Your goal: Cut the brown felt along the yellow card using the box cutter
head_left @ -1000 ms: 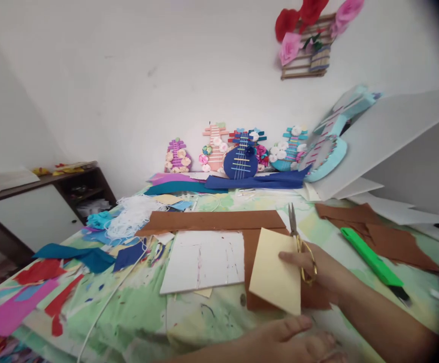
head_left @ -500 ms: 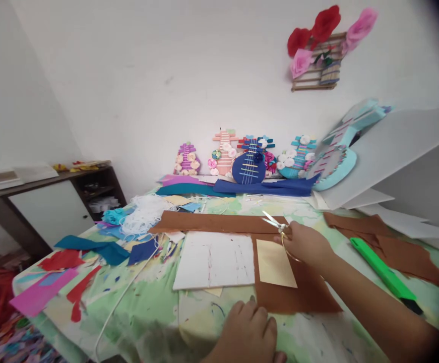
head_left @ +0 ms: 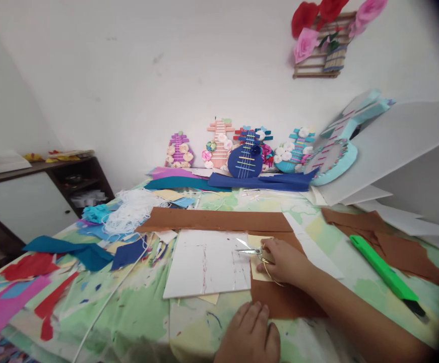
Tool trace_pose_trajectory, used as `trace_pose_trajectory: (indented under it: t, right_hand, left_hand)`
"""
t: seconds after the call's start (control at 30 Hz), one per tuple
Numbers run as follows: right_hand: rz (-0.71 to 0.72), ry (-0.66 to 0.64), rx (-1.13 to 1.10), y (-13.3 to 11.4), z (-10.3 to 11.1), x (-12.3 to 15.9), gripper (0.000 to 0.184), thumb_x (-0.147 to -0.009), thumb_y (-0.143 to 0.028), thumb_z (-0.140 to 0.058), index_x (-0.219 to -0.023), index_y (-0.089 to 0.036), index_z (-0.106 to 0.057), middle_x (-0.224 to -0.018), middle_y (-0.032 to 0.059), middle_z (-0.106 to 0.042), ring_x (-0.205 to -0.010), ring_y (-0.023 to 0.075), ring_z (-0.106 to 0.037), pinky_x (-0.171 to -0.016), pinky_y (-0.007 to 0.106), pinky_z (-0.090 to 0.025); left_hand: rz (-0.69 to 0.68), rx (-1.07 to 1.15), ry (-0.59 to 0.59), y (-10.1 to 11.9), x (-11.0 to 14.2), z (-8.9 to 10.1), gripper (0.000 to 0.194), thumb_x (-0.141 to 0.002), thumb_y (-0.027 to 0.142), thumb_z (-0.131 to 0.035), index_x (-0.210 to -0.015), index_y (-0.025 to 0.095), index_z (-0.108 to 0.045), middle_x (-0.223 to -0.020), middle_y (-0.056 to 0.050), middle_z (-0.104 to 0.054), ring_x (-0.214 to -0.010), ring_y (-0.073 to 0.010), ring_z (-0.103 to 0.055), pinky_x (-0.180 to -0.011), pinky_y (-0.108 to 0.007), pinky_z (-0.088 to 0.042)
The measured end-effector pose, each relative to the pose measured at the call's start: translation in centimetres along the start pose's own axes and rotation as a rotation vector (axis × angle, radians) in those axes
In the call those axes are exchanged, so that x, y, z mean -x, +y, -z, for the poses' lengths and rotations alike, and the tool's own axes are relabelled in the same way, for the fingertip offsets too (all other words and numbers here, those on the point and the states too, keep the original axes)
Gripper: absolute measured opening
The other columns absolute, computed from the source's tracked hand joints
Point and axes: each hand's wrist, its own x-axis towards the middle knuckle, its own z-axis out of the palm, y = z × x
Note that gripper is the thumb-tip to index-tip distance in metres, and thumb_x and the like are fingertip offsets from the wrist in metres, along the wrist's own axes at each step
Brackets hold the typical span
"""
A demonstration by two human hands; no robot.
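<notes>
My right hand is closed around the gold handles of a pair of scissors. Their silver blades are parted and point left over the edge of a white board with dark reddish marks. Under that hand lie a pale yellow paper, partly hidden, and a brown sheet. A long brown strip stretches behind the board. My left hand rests palm down on the tablecloth near the front, in front of the board, its fingers laid out and holding nothing.
A green utility knife and brown scraps lie to the right. White yarn and coloured scraps cover the left. Several decorated lute-shaped crafts, including a blue one, stand along the wall; white boards lean at right.
My right hand has brought the scissors left and nearer, from the brown strip to over the white board's edge. The left hand stays near the front. The camera view has shifted slightly.
</notes>
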Motion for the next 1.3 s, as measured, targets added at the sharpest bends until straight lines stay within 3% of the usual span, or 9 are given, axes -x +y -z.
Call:
trace_pose_trajectory:
  t: [0.13,0.23,0.43,0.53,0.6,0.7,0.8,0.9,1.3]
  right_hand:
    - [0.01,-0.023,-0.007,0.1,0.2,-1.0,0.036,-0.065,-0.04,-0.06,-0.092,-0.017,-0.054,-0.103,0.0114,-0.056,-0.099,0.026,-0.049,-0.074,0.029,-0.037]
    - [-0.004,-0.037,0.005,0.5,0.2,-1.6,0.04,-0.062,-0.041,-0.061,-0.093,-0.017,-0.054,-0.102,0.0119,-0.056,-0.096,0.0263,-0.05,-0.073,0.029,-0.038]
    - [0.074,-0.019,0.009,1.0,0.1,-0.4,0.037,-0.065,-0.034,-0.059,-0.097,-0.017,-0.053,-0.1,0.012,-0.056,-0.094,0.0257,-0.051,-0.073,0.03,-0.037]
    - [0.112,-0.021,-0.017,1.2,0.1,0.7,0.038,-0.065,-0.03,-0.059,-0.1,-0.017,-0.052,-0.099,0.0114,-0.056,-0.092,0.0248,-0.051,-0.074,0.029,-0.038]
    - [0.111,-0.016,-0.032,1.3,0.1,1.1,0.04,-0.065,-0.031,-0.059,-0.101,-0.017,-0.051,-0.1,0.0118,-0.055,-0.091,0.0246,-0.051,-0.074,0.03,-0.038]
    - [0.095,0.005,-0.044,1.3,0.2,1.1,0.044,-0.062,-0.034,-0.062,-0.101,-0.015,-0.052,-0.1,0.0124,-0.055,-0.091,0.0252,-0.05,-0.076,0.031,-0.038]
    - [0.079,0.016,-0.056,1.4,0.3,0.7,0.047,-0.059,-0.035,-0.066,-0.099,-0.015,-0.053,-0.099,0.0118,-0.055,-0.091,0.0252,-0.05,-0.078,0.032,-0.038]
    - [0.084,0.015,-0.054,1.5,0.5,0.0,0.047,-0.059,-0.033,-0.066,-0.1,-0.014,-0.054,-0.1,0.0125,-0.056,-0.093,0.0253,-0.049,-0.08,0.033,-0.038]
    - [0.122,-0.081,0.058,1.2,0.1,0.3,0.065,-0.063,-0.023,-0.055,-0.123,-0.001,-0.041,-0.118,0.0188,-0.049,-0.11,0.0289,-0.041,-0.096,0.036,-0.03]
  left_hand:
    - [0.026,-0.008,0.076,0.3,0.3,-1.2,0.025,-0.081,0.034,-0.041,-0.065,0.019,-0.052,-0.071,-0.005,-0.063,-0.068,-0.0182,-0.058,-0.069,-0.032,-0.044]
    - [0.076,-0.049,-0.02,0.6,1.1,-2.4,0.019,-0.08,0.029,-0.044,-0.07,0.019,-0.056,-0.07,-0.005,-0.063,-0.064,-0.018,-0.058,-0.064,-0.032,-0.045]
    - [-0.083,0.205,-0.512,-2.5,-3.1,1.7,0.027,-0.075,0.027,-0.049,-0.049,0.02,-0.051,-0.04,0.003,-0.048,-0.036,-0.0113,-0.043,-0.038,-0.022,-0.033]
    - [0.287,0.073,-0.769,-7.8,-9.2,3.7,0.018,-0.078,0.02,-0.046,-0.061,0.019,-0.055,-0.059,0.002,-0.056,-0.055,-0.0135,-0.053,-0.051,-0.024,-0.041]
    - [0.33,0.035,-0.785,-11.7,-12.7,2.1,0.025,-0.086,0.015,-0.035,-0.074,0.017,-0.057,-0.073,-0.001,-0.058,-0.068,-0.0151,-0.055,-0.06,-0.027,-0.043]
    - [0.276,0.056,-0.87,-15.9,-15.2,-3.7,0.017,-0.088,0.027,-0.046,-0.096,0.015,-0.054,-0.095,-0.005,-0.055,-0.082,-0.0168,-0.055,-0.07,-0.035,-0.045]
    - [0.195,0.081,-0.954,-17.2,-14.6,-9.7,0.024,-0.087,0.03,-0.049,-0.107,0.015,-0.05,-0.107,-0.007,-0.051,-0.089,-0.0196,-0.053,-0.074,-0.039,-0.045]
    - [0.179,0.067,-0.974,-17.3,-12.9,-13.1,0.028,-0.087,0.03,-0.05,-0.11,0.016,-0.048,-0.111,-0.008,-0.049,-0.092,-0.0212,-0.052,-0.076,-0.041,-0.044]
    - [0.236,0.048,-0.967,-19.5,-11.2,-15.1,0.031,-0.087,0.031,-0.049,-0.114,0.017,-0.046,-0.116,-0.009,-0.045,-0.098,-0.0233,-0.049,-0.08,-0.044,-0.041]
